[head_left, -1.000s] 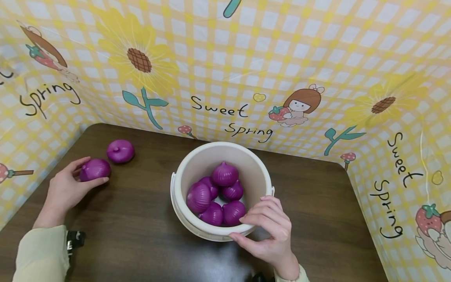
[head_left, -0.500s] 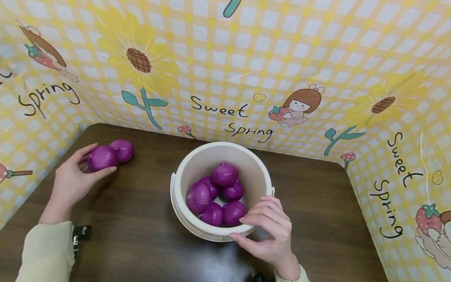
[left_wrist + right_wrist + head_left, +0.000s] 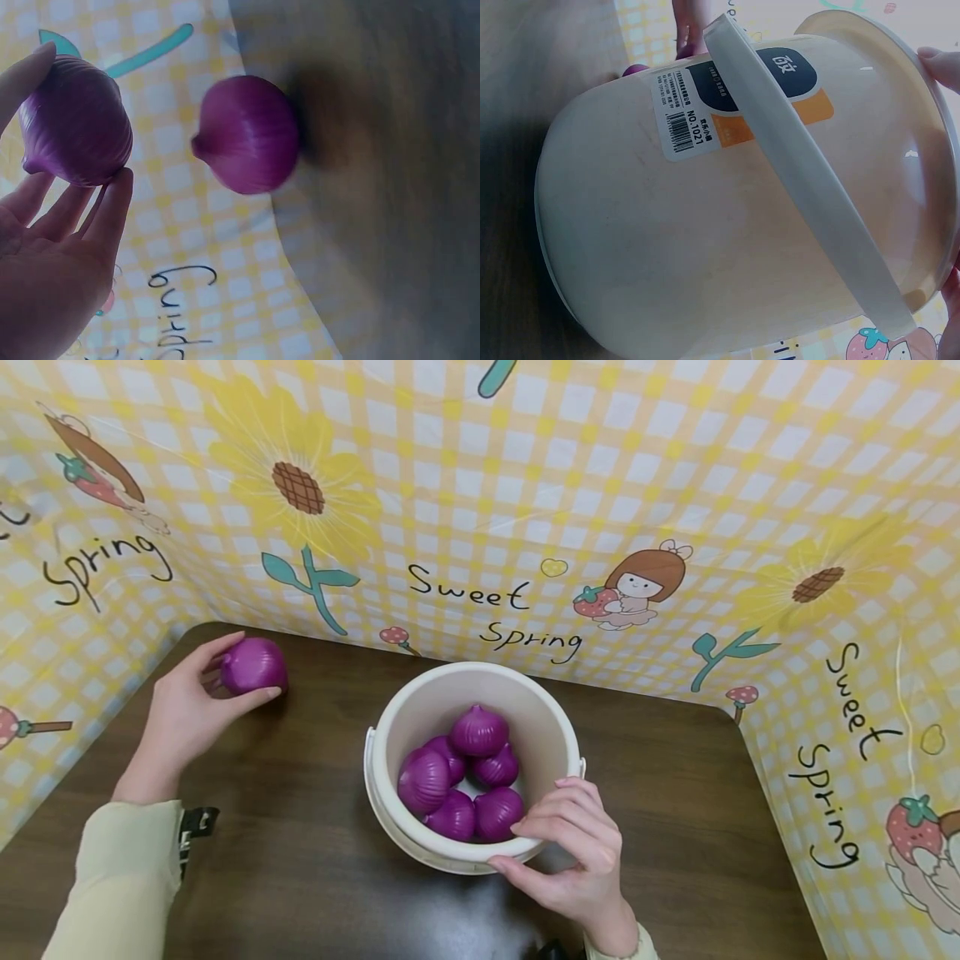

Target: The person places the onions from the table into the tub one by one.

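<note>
My left hand point(image 3: 187, 714) holds a purple onion point(image 3: 255, 665) between thumb and fingers at the table's far left. In the left wrist view, that held onion point(image 3: 75, 124) appears raised, and a second onion point(image 3: 247, 135) sits apart from it on the table. From the head view the held onion hides the second one. With its thumb outside and fingers over the edge, my right hand point(image 3: 573, 856) grips the near right rim of a cream bucket point(image 3: 476, 672). Several purple onions point(image 3: 480, 731) lie inside the bucket.
The dark wooden table point(image 3: 307, 827) is enclosed by a yellow checked cloth point(image 3: 465, 485) at the back and sides. A white handle point(image 3: 802, 180) hangs down the bucket's near side, by a printed label point(image 3: 686, 116).
My left hand has moved away from me and rightward with its onion, until that onion covers the second one in the head view. The right hand and bucket stay put.
</note>
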A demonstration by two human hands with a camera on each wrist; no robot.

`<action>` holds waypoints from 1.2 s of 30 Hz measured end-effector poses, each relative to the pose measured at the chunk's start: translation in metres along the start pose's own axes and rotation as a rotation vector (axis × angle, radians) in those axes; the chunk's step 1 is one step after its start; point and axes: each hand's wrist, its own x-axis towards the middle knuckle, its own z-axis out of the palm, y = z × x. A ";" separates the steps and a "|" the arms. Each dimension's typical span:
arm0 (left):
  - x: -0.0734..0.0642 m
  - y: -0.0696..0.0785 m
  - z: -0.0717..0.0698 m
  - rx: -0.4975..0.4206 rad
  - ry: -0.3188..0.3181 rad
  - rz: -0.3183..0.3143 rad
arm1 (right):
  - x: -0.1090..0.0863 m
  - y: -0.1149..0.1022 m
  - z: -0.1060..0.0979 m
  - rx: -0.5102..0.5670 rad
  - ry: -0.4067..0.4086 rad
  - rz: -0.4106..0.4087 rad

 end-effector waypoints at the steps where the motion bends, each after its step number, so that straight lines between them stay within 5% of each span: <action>1: 0.001 0.002 0.001 -0.005 -0.003 0.006 | 0.000 0.000 0.000 0.000 -0.001 0.001; 22: 0.006 0.070 0.016 -0.094 0.025 0.195 | 0.000 0.001 0.001 0.008 0.003 0.019; 36: 0.012 0.093 0.020 -0.092 0.031 0.297 | -0.001 0.001 0.001 0.009 -0.001 0.032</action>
